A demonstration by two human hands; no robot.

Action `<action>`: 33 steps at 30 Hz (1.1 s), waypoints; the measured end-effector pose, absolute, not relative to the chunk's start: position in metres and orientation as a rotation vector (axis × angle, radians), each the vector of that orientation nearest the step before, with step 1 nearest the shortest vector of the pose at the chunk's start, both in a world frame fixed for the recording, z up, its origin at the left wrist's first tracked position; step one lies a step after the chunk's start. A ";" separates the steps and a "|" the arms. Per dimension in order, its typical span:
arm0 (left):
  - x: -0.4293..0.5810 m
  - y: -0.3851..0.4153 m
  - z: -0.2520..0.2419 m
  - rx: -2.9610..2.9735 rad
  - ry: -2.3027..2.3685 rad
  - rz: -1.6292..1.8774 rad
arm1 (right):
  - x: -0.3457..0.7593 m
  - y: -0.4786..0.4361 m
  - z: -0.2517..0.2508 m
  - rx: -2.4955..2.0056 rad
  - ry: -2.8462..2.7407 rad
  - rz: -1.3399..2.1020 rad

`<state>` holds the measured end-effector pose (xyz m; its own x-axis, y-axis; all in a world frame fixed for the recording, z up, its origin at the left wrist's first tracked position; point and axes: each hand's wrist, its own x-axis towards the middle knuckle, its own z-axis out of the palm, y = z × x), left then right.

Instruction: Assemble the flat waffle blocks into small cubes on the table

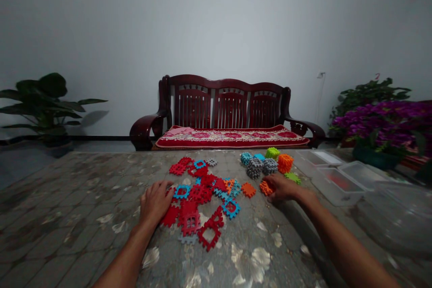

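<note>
My left hand [155,202] rests on the table with its fingers laid loosely against the left side of a heap of red interlocking tiles [189,209]. It grips nothing that I can see. Blue tiles [231,207] with window-like openings are mixed into this heap. To the right, my right hand [281,186] has its fingers closed on an orange interlocking tile [266,187] at table level; whether more than one tile is there, I cannot tell. Just left of it, another orange tile [249,190] lies flat by itself.
Sorted stacks stand behind my right hand: grey [254,168], orange [285,163], lime green [272,153] and blue [246,158]. Clear plastic boxes [340,186] occupy the table's right side. Beyond the table [111,216] is a wooden bench [227,83].
</note>
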<state>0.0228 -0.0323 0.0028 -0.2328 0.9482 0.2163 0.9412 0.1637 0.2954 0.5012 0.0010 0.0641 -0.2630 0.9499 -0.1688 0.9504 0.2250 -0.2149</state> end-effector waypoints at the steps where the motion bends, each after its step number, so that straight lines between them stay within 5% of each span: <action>1: 0.023 -0.032 0.002 1.943 2.380 0.591 | 0.502 0.001 0.062 1.919 2.473 -0.452; 33: 0.025 -0.034 0.006 1.922 2.400 0.570 | 0.505 0.005 0.064 1.936 2.573 -0.506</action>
